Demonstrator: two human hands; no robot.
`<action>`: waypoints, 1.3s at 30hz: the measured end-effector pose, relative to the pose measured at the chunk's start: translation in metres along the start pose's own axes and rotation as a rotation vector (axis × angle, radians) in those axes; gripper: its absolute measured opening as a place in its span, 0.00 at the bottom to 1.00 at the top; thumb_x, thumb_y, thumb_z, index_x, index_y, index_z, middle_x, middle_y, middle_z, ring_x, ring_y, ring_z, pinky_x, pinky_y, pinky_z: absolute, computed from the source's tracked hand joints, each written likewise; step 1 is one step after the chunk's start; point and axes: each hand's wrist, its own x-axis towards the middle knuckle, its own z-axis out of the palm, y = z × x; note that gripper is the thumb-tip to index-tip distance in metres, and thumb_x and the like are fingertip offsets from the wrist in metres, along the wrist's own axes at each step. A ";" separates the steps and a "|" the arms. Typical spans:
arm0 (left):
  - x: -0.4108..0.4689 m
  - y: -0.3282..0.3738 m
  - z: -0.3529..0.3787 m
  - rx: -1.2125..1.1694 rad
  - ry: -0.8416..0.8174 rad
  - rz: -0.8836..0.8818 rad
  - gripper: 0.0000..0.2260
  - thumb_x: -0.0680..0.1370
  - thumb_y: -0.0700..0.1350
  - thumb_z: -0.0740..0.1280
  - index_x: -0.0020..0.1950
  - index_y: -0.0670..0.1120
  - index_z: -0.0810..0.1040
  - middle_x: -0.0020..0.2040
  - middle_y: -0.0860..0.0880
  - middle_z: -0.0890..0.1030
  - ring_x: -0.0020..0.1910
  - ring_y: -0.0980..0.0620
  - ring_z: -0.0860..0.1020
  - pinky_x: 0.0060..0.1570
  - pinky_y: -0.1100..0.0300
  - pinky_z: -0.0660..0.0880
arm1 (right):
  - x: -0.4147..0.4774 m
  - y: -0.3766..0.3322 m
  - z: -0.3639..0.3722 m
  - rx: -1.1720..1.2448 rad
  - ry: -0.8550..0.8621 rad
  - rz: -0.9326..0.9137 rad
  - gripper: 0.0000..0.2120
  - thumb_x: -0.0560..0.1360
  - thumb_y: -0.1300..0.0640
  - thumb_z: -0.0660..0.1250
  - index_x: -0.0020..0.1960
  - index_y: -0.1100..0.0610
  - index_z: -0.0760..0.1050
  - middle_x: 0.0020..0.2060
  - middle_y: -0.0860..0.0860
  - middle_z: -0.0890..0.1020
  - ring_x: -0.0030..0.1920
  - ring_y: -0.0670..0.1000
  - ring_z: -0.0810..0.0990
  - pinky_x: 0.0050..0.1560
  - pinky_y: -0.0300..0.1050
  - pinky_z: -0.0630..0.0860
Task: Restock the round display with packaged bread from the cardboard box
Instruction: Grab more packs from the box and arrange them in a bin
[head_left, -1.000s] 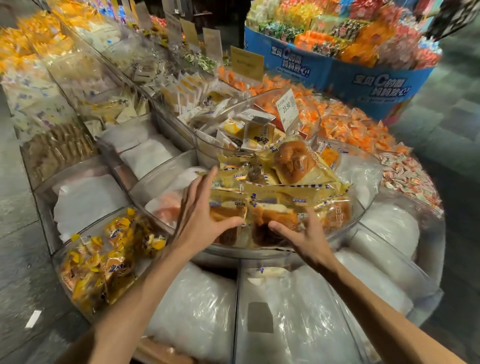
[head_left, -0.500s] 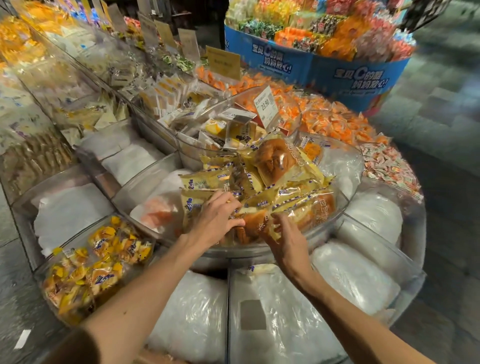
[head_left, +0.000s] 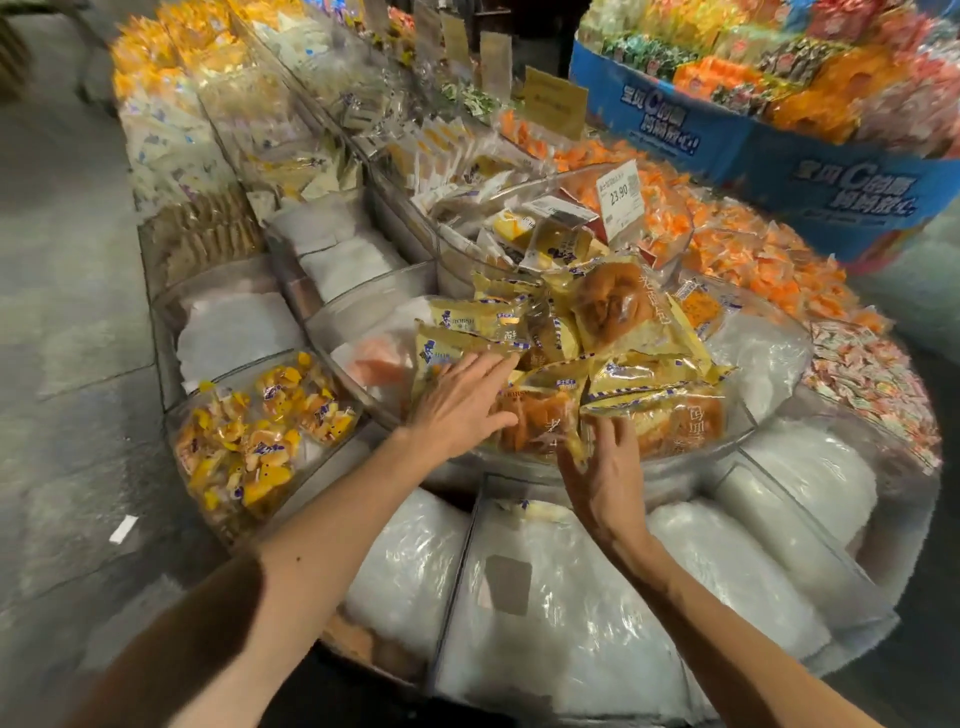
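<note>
Nearest: white crinkled plastic filler bags (head_left: 561, 597) fill the lower bins of the round clear-acrylic display (head_left: 810, 527). Just above, the left hand (head_left: 457, 410) lies flat, fingers straight, on the heap of yellow-film packaged bread (head_left: 649, 374) in the upper curved bin. The right hand (head_left: 605, 478) touches a packet's near edge, fingers loosely bent; pinching or not, cannot tell. Judgement: packets light, soft, crushable, film slick. Take them by the sealed end seams, not across the bun. Beyond: white price tag (head_left: 618, 200).
</note>
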 end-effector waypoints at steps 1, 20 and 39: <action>-0.011 0.001 -0.006 -0.129 0.038 -0.052 0.26 0.79 0.51 0.68 0.76 0.47 0.67 0.71 0.47 0.70 0.68 0.50 0.68 0.69 0.52 0.65 | -0.003 -0.003 -0.002 -0.010 0.001 -0.051 0.23 0.73 0.57 0.75 0.64 0.62 0.72 0.54 0.59 0.75 0.51 0.57 0.74 0.48 0.55 0.78; -0.625 0.016 0.095 -0.616 0.429 -1.808 0.02 0.79 0.46 0.69 0.48 0.49 0.79 0.45 0.51 0.80 0.50 0.48 0.79 0.43 0.62 0.70 | -0.316 -0.284 0.169 0.022 -1.476 -1.048 0.08 0.77 0.55 0.65 0.54 0.57 0.78 0.51 0.55 0.81 0.53 0.59 0.79 0.54 0.49 0.74; -0.696 0.002 0.235 -0.761 0.088 -1.870 0.46 0.66 0.66 0.76 0.76 0.47 0.64 0.74 0.45 0.69 0.73 0.45 0.66 0.69 0.51 0.66 | -0.448 -0.301 0.357 -0.470 -1.665 -0.834 0.20 0.76 0.51 0.72 0.64 0.58 0.74 0.63 0.54 0.78 0.65 0.55 0.76 0.64 0.49 0.73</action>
